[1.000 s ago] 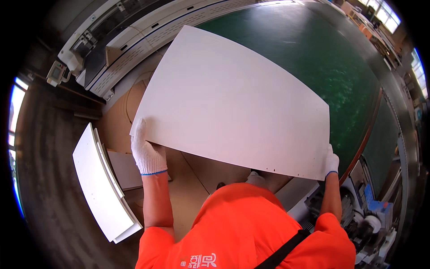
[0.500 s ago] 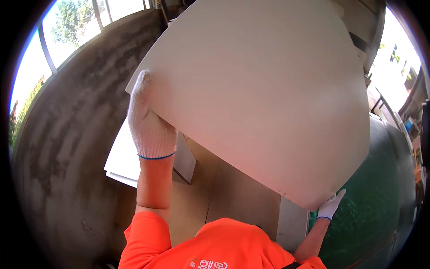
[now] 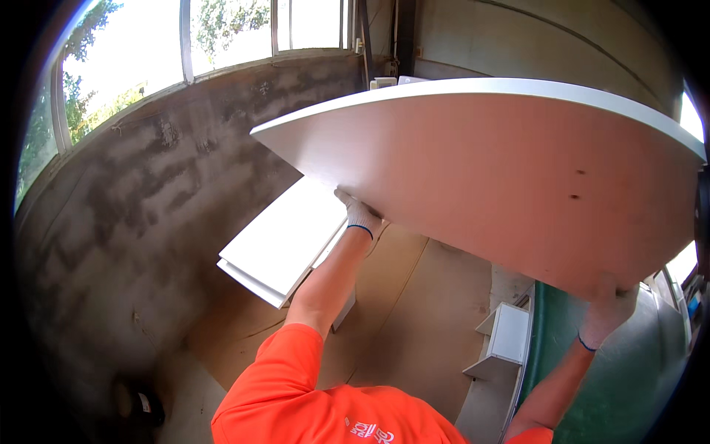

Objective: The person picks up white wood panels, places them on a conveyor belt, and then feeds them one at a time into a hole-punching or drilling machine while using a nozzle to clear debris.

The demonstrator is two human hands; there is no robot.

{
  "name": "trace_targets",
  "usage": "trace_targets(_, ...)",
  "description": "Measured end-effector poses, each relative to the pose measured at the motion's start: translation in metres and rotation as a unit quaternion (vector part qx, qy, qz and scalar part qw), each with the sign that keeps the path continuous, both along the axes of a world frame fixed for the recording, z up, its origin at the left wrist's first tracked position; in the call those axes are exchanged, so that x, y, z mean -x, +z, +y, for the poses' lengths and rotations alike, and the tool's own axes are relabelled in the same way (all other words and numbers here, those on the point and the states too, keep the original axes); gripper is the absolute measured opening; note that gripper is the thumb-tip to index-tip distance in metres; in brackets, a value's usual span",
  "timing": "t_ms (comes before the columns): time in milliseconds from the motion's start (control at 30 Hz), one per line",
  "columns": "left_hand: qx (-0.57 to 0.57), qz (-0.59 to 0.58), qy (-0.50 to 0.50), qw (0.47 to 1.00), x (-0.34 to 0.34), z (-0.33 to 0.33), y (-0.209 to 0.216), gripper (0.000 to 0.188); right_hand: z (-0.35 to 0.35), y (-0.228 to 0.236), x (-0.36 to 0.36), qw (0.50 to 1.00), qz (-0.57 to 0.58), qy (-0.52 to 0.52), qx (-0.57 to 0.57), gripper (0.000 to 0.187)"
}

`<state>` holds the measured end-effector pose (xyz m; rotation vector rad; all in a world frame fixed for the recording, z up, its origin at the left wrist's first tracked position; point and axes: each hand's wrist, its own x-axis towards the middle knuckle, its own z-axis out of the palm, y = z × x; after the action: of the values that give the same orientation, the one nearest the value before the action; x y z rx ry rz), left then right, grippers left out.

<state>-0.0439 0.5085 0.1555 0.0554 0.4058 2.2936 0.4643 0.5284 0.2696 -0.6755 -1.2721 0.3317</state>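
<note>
A large white panel [image 3: 473, 177] is held up in front of me, tilted so that its broad face and its bright far edge both show. Two small dark holes mark the face toward its right. My left hand [image 3: 362, 213], in a white knit glove with a blue cuff, grips the panel's near edge at the left; some of its fingers are hidden. At the near right corner my right hand [image 3: 606, 314], gloved alike and slightly blurred, is closed on the same panel.
White boards [image 3: 285, 240] lie stacked at the left, over brown cardboard sheeting [image 3: 399, 296]. A small white board structure [image 3: 509, 333] stands by the green floor [image 3: 606, 392] at right. A stained grey wall [image 3: 148, 200] runs under windows; a dark round object [image 3: 138, 399] sits lower left.
The panel has tipped and swung to the right, bringing its far edge into view. Both hands have moved right with it, and the right hand has risen.
</note>
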Motion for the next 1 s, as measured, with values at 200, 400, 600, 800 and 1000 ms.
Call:
trace_targets(200,-0.011,-0.086,-0.018,0.996,-0.023,-0.050,0.044,0.092,-0.093,0.027,0.152,0.858,-0.275,0.004,-0.434,0.035)
trace_targets(400,-0.033,-0.057,0.004,0.998,-0.008,-0.126,-0.029,0.084,-0.163,-0.053,0.231,0.812,-0.374,0.148,-0.424,0.029)
trace_targets(600,-0.039,-0.037,0.047,0.997,0.005,-0.201,-0.128,0.077,-0.204,-0.106,0.284,0.761,-0.430,0.259,-0.411,0.018)
trace_targets(800,-0.100,0.052,0.084,0.990,0.020,-0.267,-0.216,0.070,-0.227,-0.188,0.364,0.746,-0.515,0.292,-0.305,0.025)
trace_targets(1000,0.057,-0.055,0.183,0.980,0.014,-0.336,-0.203,0.073,-0.184,-0.208,0.397,0.661,-0.613,0.412,-0.133,0.039)
